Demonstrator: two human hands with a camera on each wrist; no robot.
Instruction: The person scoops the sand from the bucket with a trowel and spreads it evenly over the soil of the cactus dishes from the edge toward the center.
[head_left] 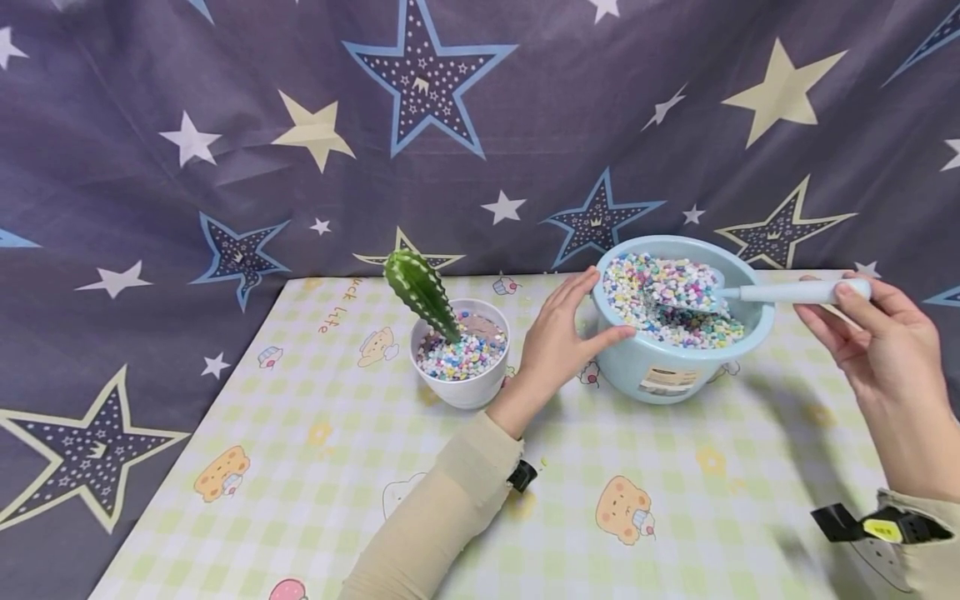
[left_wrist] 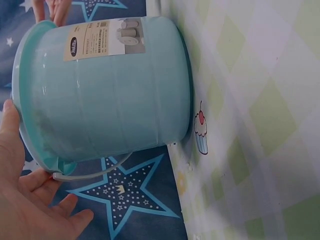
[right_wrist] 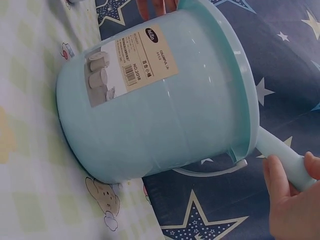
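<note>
A light-blue plastic bucket stands on the table, holding small multicoloured pebbles. My left hand holds the bucket's left side, thumb on the front of the rim and fingers towards the back. With my right hand I grip the handle of a light-blue hand trowel, thumb on top near its end. Its blade lies inside the bucket, heaped with pebbles and mostly hidden beneath them. Left of the bucket, a green cactus leans left in a white pot with similar pebbles around its base.
A pale green checked tablecloth with cartoon prints covers the table. Behind it hangs a dark curtain patterned with stars. The bucket's thin bail handle hangs down its far side. A paper label is stuck on the bucket's front.
</note>
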